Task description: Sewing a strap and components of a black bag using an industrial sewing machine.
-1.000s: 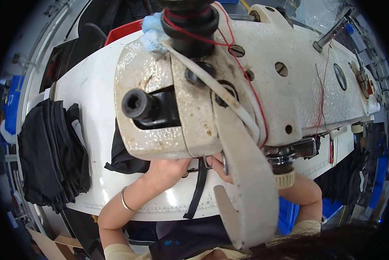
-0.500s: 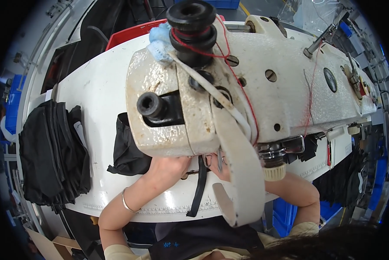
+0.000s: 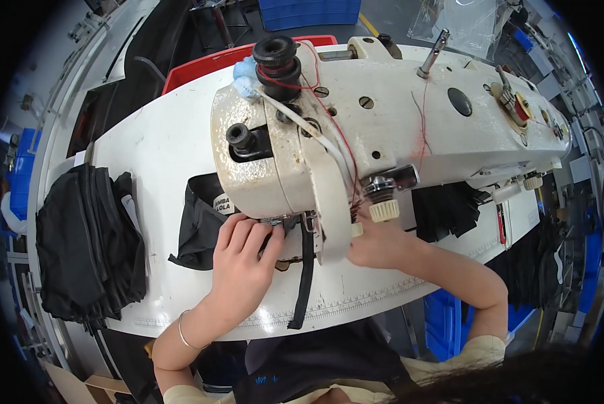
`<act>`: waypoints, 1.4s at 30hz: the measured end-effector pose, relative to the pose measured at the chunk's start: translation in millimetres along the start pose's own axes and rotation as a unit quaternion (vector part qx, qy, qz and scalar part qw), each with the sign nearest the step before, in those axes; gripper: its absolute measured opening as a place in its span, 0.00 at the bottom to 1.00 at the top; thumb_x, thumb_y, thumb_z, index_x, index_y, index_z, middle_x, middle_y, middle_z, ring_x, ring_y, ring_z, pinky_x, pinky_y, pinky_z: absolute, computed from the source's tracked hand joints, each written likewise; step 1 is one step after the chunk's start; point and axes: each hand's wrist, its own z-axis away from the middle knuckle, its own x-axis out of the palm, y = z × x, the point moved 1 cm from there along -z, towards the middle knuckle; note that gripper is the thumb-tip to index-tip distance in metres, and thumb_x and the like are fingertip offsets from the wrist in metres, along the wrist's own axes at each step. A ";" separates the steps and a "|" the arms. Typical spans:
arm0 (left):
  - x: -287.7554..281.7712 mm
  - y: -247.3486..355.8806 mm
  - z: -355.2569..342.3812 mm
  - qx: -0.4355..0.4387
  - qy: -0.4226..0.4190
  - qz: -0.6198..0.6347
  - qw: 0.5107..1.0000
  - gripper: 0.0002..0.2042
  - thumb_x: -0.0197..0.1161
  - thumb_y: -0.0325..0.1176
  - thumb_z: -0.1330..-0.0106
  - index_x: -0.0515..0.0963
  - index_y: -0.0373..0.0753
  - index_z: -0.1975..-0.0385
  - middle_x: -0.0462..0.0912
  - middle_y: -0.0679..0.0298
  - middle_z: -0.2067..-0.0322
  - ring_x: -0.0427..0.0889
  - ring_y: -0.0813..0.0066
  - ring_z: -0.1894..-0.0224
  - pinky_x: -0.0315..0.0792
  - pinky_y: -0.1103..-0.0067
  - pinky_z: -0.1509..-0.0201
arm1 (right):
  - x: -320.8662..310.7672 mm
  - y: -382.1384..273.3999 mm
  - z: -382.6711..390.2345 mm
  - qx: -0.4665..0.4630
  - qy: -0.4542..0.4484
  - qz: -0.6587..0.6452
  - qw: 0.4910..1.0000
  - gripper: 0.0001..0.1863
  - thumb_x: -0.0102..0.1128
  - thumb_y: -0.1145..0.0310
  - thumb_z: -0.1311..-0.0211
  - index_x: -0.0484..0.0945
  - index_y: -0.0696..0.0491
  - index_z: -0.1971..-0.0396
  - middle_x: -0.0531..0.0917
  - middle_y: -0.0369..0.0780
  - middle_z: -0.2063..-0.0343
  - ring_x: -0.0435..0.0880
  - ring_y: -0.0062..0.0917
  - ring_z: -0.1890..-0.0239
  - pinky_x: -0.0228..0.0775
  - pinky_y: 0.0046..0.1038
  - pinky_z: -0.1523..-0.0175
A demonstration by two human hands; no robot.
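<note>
- Black fabric [image 3: 197, 225] lies left of the frame's centre, partly under the white sewing machine [image 3: 396, 128].
- Left hand [image 3: 244, 259] rests half-curled at the fabric's edge; whether it pinches, I cannot tell.
- Right hand [image 3: 380, 244], right of centre, is partly hidden; I cannot tell its grip.

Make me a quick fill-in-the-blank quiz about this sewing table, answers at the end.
The bracelet is on the person's ____ wrist.
The sewing machine stands to the ____ of the large fabric stack.
The crumpled cloth beside the machine's top knob is pale ____.
The fabric piece by the left hand is ____.

Answers: left; right; blue; black.
</note>
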 end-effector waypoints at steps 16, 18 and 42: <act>17.8 -2.5 -3.4 -0.093 0.024 0.135 0.986 0.17 0.60 0.15 0.58 0.79 0.34 0.65 0.78 0.58 0.68 0.76 0.53 0.67 0.71 0.67 0.64 | 1.9 -24.3 1.7 -0.027 0.028 -0.075 0.996 0.12 0.59 0.71 0.60 0.78 0.59 0.72 0.78 0.38 0.69 0.77 0.28 0.64 0.70 0.30 0.56; 24.3 -17.4 10.5 -0.163 -0.024 0.258 0.952 0.16 0.58 0.15 0.57 0.79 0.33 0.66 0.79 0.54 0.68 0.77 0.49 0.67 0.71 0.66 0.63 | 8.2 -27.0 6.7 -0.050 0.024 -0.086 0.995 0.13 0.58 0.71 0.60 0.79 0.59 0.70 0.78 0.38 0.69 0.77 0.28 0.63 0.70 0.32 0.53; 74.7 -15.8 38.7 0.080 -0.082 0.128 0.985 0.13 0.45 0.28 0.30 0.68 0.35 0.49 0.76 0.59 0.58 0.77 0.75 0.60 0.74 0.82 0.55 | 17.2 -32.7 8.2 -0.023 -0.048 -0.034 0.998 0.14 0.55 0.68 0.60 0.79 0.59 0.72 0.78 0.41 0.69 0.78 0.35 0.61 0.68 0.38 0.45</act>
